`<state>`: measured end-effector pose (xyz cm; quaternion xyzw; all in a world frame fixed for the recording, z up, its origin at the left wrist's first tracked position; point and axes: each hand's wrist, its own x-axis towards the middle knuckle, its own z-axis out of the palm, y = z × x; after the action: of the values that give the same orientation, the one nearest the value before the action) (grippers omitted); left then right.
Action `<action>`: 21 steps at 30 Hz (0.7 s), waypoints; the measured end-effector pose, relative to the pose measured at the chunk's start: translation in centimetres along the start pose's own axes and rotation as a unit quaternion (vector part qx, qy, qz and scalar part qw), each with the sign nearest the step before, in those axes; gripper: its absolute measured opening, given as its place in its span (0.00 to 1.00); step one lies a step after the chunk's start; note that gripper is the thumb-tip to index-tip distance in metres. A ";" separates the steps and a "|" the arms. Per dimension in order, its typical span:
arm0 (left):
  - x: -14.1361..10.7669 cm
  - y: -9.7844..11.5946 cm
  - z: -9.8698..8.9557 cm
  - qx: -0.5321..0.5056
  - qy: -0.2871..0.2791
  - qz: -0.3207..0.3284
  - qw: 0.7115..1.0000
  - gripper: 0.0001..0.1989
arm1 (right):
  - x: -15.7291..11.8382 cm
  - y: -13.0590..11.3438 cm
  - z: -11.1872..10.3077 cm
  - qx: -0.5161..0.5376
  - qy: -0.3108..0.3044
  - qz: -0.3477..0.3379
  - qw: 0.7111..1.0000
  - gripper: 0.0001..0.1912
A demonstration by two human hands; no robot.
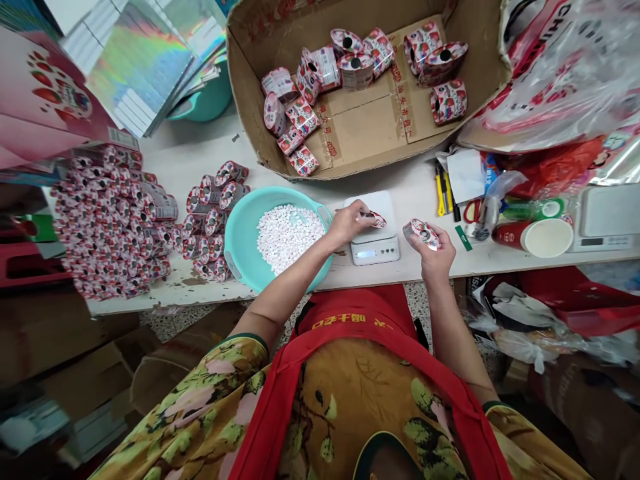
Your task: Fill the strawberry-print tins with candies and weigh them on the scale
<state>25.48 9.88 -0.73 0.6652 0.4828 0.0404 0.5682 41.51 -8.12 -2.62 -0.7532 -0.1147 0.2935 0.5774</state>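
Left hand [346, 225]: fingers pinched on a small printed container [380, 221], over the pan of a white scale [384, 200] with lit display; contact with pan impossible to tell. Right hand [438, 259]: thumb and fingers closed around a second printed container [416, 229], just beside the scale, oval face upward; grip by the sides, probably to keep the face unobstructed.

Teal plastic bowl [237, 230], two-handled, smooth, round: filled with small, matte white pellets [287, 233]; set near the left hand, presumably for short reach.

Massed containers [115, 227] at far left: glossy, strawberry-printed, squat, dark round openings; packed closely, likely to save room. Smaller cluster [210, 217] between mass and bowl, perhaps for handier access.

Cardboard carton [365, 137] beyond the scale: low-walled, creased, taped; more containers inside, some tipped, loosely scattered; walls apparently useful against rolling.

Right side of the white, chipped tabletop [320, 183]: yellow cutter [440, 193], red-handled scissors [471, 211], red paper cup [515, 233] lying sideways, second scale [607, 220], crinkled clear plastic bags [575, 80].
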 end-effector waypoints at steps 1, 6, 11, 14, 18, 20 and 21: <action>0.0 0.0 -0.2 -0.083 -0.003 -0.033 0.996 0.12 | 0.1 0.0 0.0 -0.004 -0.002 -0.001 1.000 0.34; -0.3 0.4 -2.0 -0.320 -0.005 -0.114 0.941 0.14 | 0.3 -0.3 0.5 -0.012 -0.008 -0.005 1.000 0.35; -1.4 0.2 -2.4 -0.075 -0.026 0.019 0.997 0.06 | 0.5 -0.1 0.9 -0.006 -0.013 0.002 1.000 0.34; -1.8 0.1 -1.9 0.113 -0.027 0.046 0.992 0.05 | 0.6 0.1 1.1 -0.007 -0.015 0.002 1.000 0.34; -1.5 0.4 -0.8 0.231 -0.037 0.041 0.971 0.11 | 0.6 0.3 1.4 -0.010 -0.017 0.001 1.000 0.35; -1.0 0.6 -0.2 0.256 -0.035 0.042 0.965 0.13 | 0.4 0.2 1.7 -0.010 -0.019 0.004 1.000 0.35; -0.8 0.7 0.0 0.259 -0.034 0.041 0.964 0.13 | 0.3 0.1 1.8 -0.012 -0.021 0.004 1.000 0.35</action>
<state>25.51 9.43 0.21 0.8099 0.4294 -0.0849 0.3905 40.65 -6.54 -3.13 -0.7541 -0.1273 0.3107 0.5645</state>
